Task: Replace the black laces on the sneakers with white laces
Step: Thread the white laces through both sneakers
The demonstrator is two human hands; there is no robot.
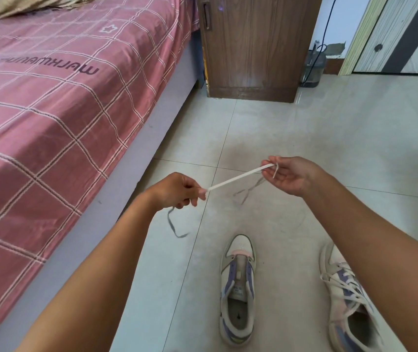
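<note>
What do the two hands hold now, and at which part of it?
Both hands hold one white lace, stretched between them. The left hand pinches one end; the right hand pinches near the other, whose short tip hangs loose.

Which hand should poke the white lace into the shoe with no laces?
Probably the left hand. It pinches the white lace near an end that dangles beneath it. The unlaced sneaker sits below, between both arms. The right hand only holds the lace loosely.
</note>
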